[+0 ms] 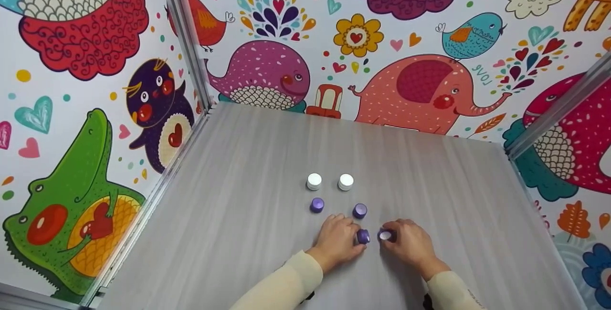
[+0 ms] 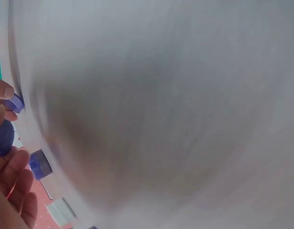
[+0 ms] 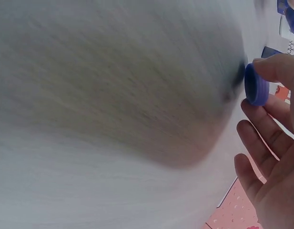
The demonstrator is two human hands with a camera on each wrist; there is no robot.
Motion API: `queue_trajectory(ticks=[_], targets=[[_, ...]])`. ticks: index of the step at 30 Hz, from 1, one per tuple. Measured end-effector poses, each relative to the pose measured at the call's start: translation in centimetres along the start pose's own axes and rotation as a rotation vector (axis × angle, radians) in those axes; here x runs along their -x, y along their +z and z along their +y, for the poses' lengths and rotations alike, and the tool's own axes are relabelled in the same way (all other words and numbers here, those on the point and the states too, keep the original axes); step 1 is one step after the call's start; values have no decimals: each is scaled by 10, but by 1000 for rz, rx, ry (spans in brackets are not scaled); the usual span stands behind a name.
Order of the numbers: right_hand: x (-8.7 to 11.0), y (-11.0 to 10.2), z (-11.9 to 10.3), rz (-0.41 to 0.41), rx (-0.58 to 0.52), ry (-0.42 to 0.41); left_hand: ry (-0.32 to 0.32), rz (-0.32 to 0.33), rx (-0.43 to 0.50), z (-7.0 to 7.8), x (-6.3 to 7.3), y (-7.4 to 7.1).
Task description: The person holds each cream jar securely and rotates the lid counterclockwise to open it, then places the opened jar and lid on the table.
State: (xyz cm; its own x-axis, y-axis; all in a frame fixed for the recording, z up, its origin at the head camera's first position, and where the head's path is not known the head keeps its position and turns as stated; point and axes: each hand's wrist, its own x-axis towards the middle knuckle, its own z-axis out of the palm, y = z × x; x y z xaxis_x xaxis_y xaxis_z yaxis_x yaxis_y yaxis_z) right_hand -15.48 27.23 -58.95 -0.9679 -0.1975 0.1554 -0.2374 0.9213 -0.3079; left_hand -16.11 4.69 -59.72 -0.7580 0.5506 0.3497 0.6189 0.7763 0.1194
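My left hand [image 1: 338, 239] pinches a small round purple cap [image 1: 363, 236] on its side, a pale edge facing right. Across a narrow gap, my right hand [image 1: 408, 243] holds another purple cap [image 1: 384, 235], its pale inside turned up toward the head camera. In the right wrist view this cap [image 3: 257, 86] sits between thumb and fingertips, its hollow side showing. The left wrist view has the left hand's cap [image 2: 3, 138] at its left edge, partly cut off. Just beyond the hands stand two more purple caps, one on the left [image 1: 317, 205] and one on the right [image 1: 360, 211].
Two white round pieces, left [image 1: 314, 181] and right [image 1: 346, 182], stand behind the purple caps on the grey table [image 1: 229, 195]. Printed cartoon panels [image 1: 405, 90] wall the table at the back and sides, with metal posts [image 1: 188, 42] at the corners.
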Motion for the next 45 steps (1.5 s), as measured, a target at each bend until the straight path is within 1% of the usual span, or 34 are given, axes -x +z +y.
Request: queue_trajectory(ticks=[3, 7, 11, 18, 21, 28, 32, 36, 41, 45], targets=[[0, 1, 1, 16, 13, -28, 2, 14, 1, 0, 0, 0], [1, 1, 2, 29, 15, -38, 8, 38, -1, 0, 1, 0], [1, 1, 1, 15, 17, -21, 6, 45, 8, 0, 1, 1], [0, -1, 0, -31, -14, 54, -3, 48, 29, -1, 1, 5], [0, -1, 0, -44, -21, 77, -4, 37, 26, 0, 1, 6], [-2, -3, -2, -82, -44, 125, -14, -28, 10, 1, 0, 11], [-4, -3, -4, -98, -60, 121, -10, -39, -9, 1, -2, 12], [-3, -3, -4, -94, -68, 105, -1, -58, -29, 2, -4, 12], [-3, -3, -3, -89, -73, 118, 0, -88, -45, 4, -5, 14], [-3, -2, -3, -91, -71, 128, -1, -95, -58, 4, -5, 15]])
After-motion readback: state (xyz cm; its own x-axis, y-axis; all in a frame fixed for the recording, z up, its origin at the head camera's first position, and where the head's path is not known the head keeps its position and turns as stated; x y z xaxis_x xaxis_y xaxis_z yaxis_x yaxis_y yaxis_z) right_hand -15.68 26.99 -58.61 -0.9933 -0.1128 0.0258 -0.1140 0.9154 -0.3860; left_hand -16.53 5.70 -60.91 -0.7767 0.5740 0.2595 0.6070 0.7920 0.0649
